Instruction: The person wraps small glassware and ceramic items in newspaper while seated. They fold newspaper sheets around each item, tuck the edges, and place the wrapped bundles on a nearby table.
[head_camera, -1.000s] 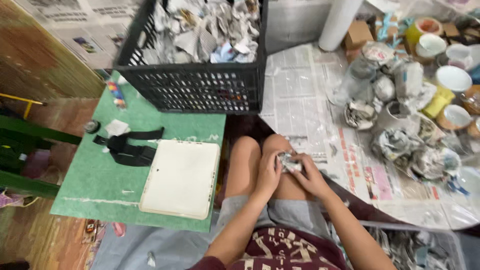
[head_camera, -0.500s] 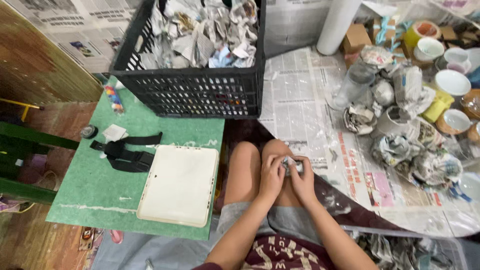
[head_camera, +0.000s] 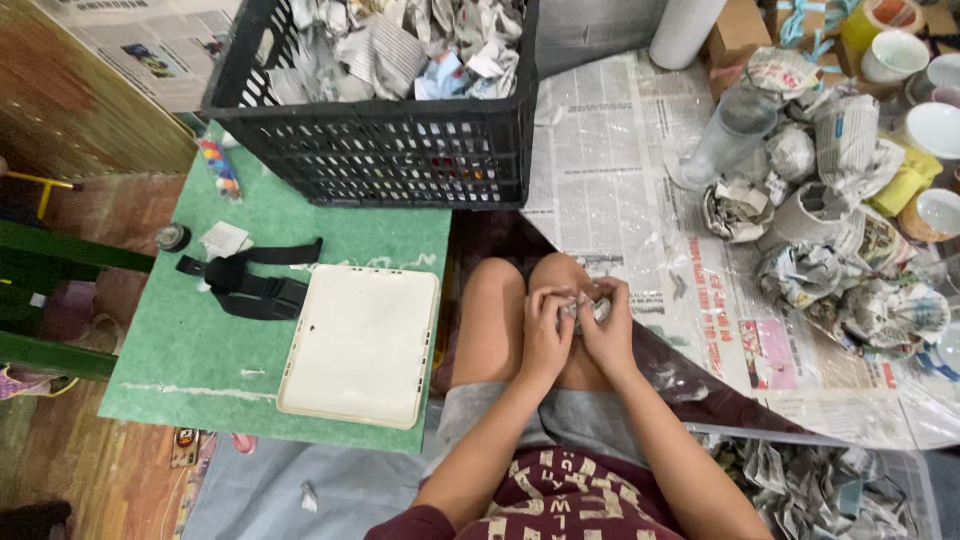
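I sit with my knees drawn up, and both hands meet on top of them. My left hand (head_camera: 547, 332) and my right hand (head_camera: 607, 330) are closed together around a small crumpled wad of newspaper (head_camera: 586, 307), which shows only as a grey scrap between my fingers. Most of the wad is hidden by my fingers. To the right lie several objects wrapped in newspaper (head_camera: 812, 271) on spread newspaper sheets (head_camera: 612, 160).
A black plastic crate (head_camera: 385, 150) full of crumpled newspaper stands ahead. A green board (head_camera: 195, 345) to the left holds a cream tray (head_camera: 362, 343), a black strap (head_camera: 247, 281) and small paint pots (head_camera: 216, 167). Cups and bowls (head_camera: 925, 125) crowd the far right.
My hands have drawn closer together over my knees, closing more tightly on the wad. The view has shifted slightly toward the crate.
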